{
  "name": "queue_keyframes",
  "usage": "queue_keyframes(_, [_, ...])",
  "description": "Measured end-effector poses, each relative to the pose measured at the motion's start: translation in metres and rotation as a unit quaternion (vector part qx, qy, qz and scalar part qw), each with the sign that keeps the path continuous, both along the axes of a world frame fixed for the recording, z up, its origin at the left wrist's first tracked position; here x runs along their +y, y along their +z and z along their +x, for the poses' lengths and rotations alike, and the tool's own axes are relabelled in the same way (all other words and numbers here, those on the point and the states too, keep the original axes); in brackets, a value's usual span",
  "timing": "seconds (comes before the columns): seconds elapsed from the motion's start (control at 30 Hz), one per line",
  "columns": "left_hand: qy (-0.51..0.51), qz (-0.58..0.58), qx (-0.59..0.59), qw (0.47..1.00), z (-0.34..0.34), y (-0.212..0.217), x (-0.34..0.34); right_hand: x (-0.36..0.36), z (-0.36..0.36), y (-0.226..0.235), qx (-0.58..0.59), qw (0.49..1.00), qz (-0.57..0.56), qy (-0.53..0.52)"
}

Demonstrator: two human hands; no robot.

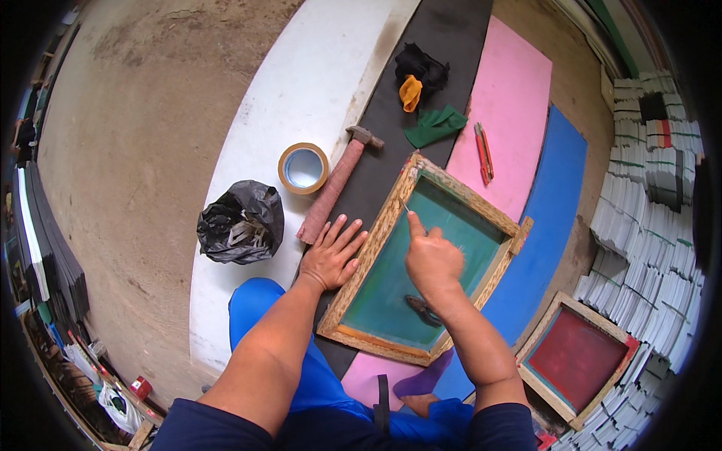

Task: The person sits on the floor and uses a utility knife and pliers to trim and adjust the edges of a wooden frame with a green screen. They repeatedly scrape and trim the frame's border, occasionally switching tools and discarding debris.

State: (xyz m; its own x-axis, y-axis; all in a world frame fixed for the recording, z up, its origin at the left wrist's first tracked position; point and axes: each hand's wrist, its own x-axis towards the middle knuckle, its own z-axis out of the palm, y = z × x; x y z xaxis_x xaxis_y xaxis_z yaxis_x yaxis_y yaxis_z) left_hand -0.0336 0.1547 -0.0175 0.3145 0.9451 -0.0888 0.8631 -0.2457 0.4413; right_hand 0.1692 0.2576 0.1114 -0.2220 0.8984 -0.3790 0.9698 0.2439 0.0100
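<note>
A wooden-framed silk screen (391,197) with green mesh lies tilted across the coloured sheets in front of me. My left hand (329,259) rests flat with fingers apart, against the frame's left edge. Over the mesh, my right hand (434,259) is closed around a thin metal tool (407,205), index finger stretched along it, its slim tip near the upper left inside corner of the frame. Most of the tool is hidden by the hand. A dark, rounded shape (423,310) shows below that hand; whether it belongs to the tool I cannot tell.
Left of the screen are a hammer (331,189) with a wrapped handle, a tape roll (303,168) and a black plastic bag (242,222). Beyond lie cloth scraps (436,125) and a red cutter knife (483,154). A red-meshed screen (577,359) and stacked bundles (639,248) stand right.
</note>
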Motion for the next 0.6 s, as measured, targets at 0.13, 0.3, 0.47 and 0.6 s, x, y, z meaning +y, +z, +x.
queue_keyframes(0.13, [-0.001,0.002,0.003,1.000,0.000,-0.001,0.000,0.009,0.017,-0.018,0.130,0.991,-0.025,-0.027])
queue_keyframes(0.3, [0.000,-0.011,0.004,1.000,0.000,-0.005,-0.002,0.009,0.036,-0.021,0.132,0.991,-0.026,-0.001])
queue_keyframes(0.47, [-0.006,-0.004,0.016,1.000,0.001,-0.001,0.001,0.006,0.055,-0.058,0.420,0.889,-0.085,-0.160])
queue_keyframes(0.6, [-0.005,-0.004,0.017,1.000,0.000,-0.004,-0.001,0.003,0.061,-0.085,0.439,0.888,-0.067,-0.122])
